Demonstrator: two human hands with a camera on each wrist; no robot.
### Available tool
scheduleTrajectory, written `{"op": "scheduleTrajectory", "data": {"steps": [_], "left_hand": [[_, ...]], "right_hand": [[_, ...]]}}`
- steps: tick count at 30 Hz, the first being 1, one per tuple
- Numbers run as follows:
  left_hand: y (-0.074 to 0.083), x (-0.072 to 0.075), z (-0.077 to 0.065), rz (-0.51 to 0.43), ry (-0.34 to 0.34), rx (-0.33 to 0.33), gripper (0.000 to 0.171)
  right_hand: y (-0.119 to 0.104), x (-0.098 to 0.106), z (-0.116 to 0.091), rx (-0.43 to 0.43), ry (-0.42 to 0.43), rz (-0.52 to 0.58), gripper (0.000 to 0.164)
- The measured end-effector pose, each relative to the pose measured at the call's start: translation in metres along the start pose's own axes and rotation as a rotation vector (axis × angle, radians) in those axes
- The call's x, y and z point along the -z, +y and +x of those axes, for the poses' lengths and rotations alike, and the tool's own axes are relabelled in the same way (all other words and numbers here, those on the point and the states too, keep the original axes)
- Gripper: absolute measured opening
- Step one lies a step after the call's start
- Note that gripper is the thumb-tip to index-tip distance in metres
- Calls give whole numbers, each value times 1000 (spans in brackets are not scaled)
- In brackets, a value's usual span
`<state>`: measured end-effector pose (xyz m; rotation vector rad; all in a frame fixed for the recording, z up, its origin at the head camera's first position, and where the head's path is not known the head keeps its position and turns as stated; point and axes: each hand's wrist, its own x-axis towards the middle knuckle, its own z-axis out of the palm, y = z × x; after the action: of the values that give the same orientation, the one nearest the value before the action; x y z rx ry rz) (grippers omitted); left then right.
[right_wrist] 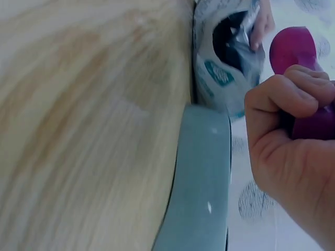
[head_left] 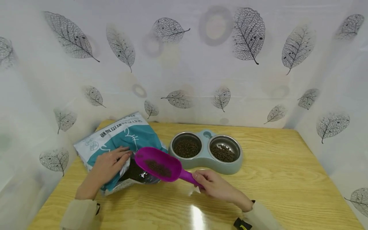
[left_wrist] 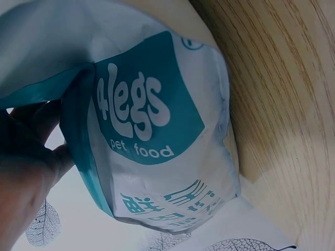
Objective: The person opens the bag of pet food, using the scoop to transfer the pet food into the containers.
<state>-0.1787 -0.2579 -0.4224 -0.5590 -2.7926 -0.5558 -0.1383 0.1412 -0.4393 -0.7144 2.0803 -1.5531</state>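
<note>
A purple scoop (head_left: 159, 164) with some brown kibble in it is held by its handle in my right hand (head_left: 214, 187). The right wrist view shows the right fingers (right_wrist: 293, 97) curled round that handle. Tipped on its side at the left, the white and teal pet food bag (head_left: 129, 134) has its mouth toward me, dark kibble inside. My left hand (head_left: 107, 167) grips the bag's upper edge by the opening, thumb and fingers on either side of it in the left wrist view. The scoop's front end overlaps the bag's mouth in the head view.
Behind the scoop stands a light blue double feeder (head_left: 205, 163). Its left steel bowl (head_left: 186, 134) and right steel bowl (head_left: 230, 140) both have kibble at the bottom. The wooden table (head_left: 287, 172) ends at a white leaf-print curtain (head_left: 201, 73) at the back and sides.
</note>
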Motion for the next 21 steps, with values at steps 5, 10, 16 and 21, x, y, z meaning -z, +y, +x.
{"op": "scheduleTrajectory", "data": {"steps": [5,10,16,21], "left_hand": [[1,1,0,2,-18,17,32],[0,0,1,0,-21,14,32],[1,0,1,-9,-21,19,33],[2,1,1,-7,-27,24,34]], "right_hand": [[0,23,-15,-27,27,30,46],[-4,51,-37,-81,101,-37,43],[-15,88,-67,-161,273,-261,30],[-25,116,-89,-255,429,-494,29]]}}
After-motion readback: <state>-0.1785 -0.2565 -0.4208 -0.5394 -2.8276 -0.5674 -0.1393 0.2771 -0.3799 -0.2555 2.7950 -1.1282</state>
